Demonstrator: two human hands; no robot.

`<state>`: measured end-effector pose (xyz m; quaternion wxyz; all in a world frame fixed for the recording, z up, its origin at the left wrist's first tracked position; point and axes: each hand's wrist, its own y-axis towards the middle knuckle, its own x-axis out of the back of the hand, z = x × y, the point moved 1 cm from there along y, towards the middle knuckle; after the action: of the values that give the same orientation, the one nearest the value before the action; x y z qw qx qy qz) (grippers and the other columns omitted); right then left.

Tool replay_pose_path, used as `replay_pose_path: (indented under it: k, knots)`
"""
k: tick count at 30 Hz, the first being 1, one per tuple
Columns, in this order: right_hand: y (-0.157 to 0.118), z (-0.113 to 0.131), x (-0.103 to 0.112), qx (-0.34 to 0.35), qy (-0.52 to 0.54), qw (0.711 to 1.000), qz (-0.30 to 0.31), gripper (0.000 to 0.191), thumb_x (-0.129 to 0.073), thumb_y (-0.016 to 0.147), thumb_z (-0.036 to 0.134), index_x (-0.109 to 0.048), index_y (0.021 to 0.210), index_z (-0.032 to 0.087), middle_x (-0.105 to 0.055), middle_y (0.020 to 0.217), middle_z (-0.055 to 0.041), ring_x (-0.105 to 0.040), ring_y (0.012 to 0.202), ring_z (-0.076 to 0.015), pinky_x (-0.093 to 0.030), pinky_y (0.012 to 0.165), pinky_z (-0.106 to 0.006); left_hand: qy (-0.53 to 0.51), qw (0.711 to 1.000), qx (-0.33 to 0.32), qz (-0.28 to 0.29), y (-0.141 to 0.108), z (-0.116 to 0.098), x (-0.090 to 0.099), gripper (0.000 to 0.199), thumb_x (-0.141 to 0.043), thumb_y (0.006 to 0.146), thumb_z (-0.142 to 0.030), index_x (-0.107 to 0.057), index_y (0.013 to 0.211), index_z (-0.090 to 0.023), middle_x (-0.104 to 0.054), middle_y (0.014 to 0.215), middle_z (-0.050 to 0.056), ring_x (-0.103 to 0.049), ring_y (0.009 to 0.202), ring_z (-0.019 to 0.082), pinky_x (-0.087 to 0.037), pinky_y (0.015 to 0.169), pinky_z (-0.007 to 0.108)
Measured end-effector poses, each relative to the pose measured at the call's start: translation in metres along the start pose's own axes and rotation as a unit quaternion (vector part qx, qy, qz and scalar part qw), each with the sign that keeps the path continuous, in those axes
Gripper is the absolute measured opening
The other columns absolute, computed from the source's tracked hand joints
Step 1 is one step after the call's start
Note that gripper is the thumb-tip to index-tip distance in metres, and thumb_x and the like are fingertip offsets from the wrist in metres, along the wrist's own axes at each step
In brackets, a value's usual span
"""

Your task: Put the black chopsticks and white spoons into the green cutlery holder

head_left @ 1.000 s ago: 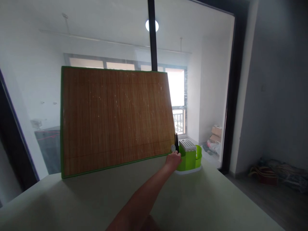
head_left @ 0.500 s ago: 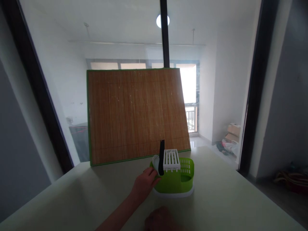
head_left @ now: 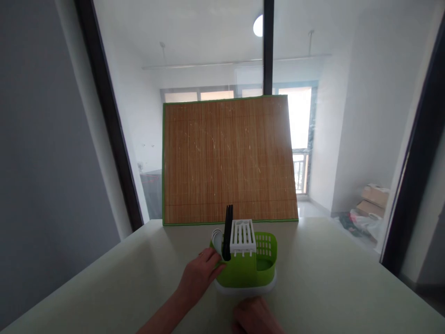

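From here, I judge the green caddy point(head_left: 243, 272), upright on the table point(head_left: 327, 283), wants steady, level pressure from the left hand point(head_left: 197, 276) pinching its left rim; the right hand's point(head_left: 255, 316) grip I cannot tell.

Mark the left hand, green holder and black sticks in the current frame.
Left hand point(head_left: 196, 273): head view, back of the hand.
Green holder point(head_left: 241, 272): head view, front wall.
Black sticks point(head_left: 227, 233): head view, middle of the upright bundle.
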<state>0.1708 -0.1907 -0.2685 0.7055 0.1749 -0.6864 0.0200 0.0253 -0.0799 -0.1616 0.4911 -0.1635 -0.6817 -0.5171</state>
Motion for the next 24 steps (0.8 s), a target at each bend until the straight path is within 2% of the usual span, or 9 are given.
replay_pose_path:
  k: [3,6,10,13,18,24]
  knots:
    - [-0.002,0.000,0.000,0.009,0.000,1.000,-0.009,0.008,-0.060,0.073,0.025,-0.062,0.072,0.017,-0.068,0.072,-0.0028,-0.060,0.060,-0.0161,-0.038,0.054,-0.023,-0.015,1.000,0.016,-0.005,-0.006,0.001,0.006,0.022,-0.041,0.089,-0.037,-0.058,0.093,-0.023,-0.059,0.097,0.003,-0.058,0.086,0.016,-0.047,0.074,0.027]
    - [-0.004,-0.002,-0.003,0.022,-0.006,0.998,-0.055,0.007,-0.059,0.073,0.024,-0.059,0.070,0.018,-0.066,0.069,-0.0023,-0.059,0.060,-0.0163,-0.038,0.054,-0.023,-0.030,0.997,0.071,-0.030,-0.004,0.003,0.017,0.028,-0.040,0.089,-0.042,-0.055,0.107,-0.026,-0.057,0.109,0.004,-0.058,0.088,0.016,-0.047,0.074,0.026]
    - [-0.008,-0.005,-0.010,0.041,-0.013,0.991,-0.125,0.009,-0.059,0.071,0.025,-0.055,0.066,0.019,-0.063,0.064,-0.0013,-0.058,0.058,-0.0162,-0.036,0.052,-0.023,-0.008,0.981,0.180,-0.066,0.018,0.010,0.032,0.042,-0.036,0.088,-0.047,-0.044,0.124,-0.026,-0.051,0.121,0.005,-0.057,0.092,0.017,-0.047,0.067,0.024]
    - [-0.009,-0.007,-0.014,0.047,-0.010,0.986,-0.157,0.012,-0.058,0.073,0.027,-0.054,0.066,0.019,-0.061,0.063,-0.0008,-0.058,0.057,-0.0158,-0.036,0.052,-0.024,0.021,0.976,0.216,-0.026,0.043,0.015,0.035,0.052,-0.038,0.086,-0.053,-0.037,0.131,-0.026,-0.047,0.126,0.006,-0.055,0.099,0.020,-0.045,0.067,0.025]
    - [-0.007,-0.009,-0.012,0.053,-0.036,0.985,-0.161,0.014,-0.059,0.072,0.028,-0.054,0.063,0.019,-0.061,0.059,-0.0004,-0.055,0.053,-0.0146,-0.033,0.048,-0.023,0.053,0.972,0.215,0.072,0.070,0.016,0.026,0.048,-0.043,0.083,-0.054,-0.045,0.123,-0.027,-0.047,0.123,0.008,-0.055,0.102,0.022,-0.043,0.073,0.028]
    - [-0.004,-0.008,-0.007,0.048,-0.049,0.989,-0.131,0.010,-0.061,0.069,0.026,-0.057,0.063,0.019,-0.063,0.059,0.0000,-0.055,0.052,-0.0141,-0.032,0.046,-0.023,0.085,0.978,0.158,0.106,0.076,0.017,0.011,0.030,-0.046,0.084,-0.044,-0.053,0.103,-0.022,-0.056,0.104,0.006,-0.059,0.091,0.020,-0.042,0.068,0.028]
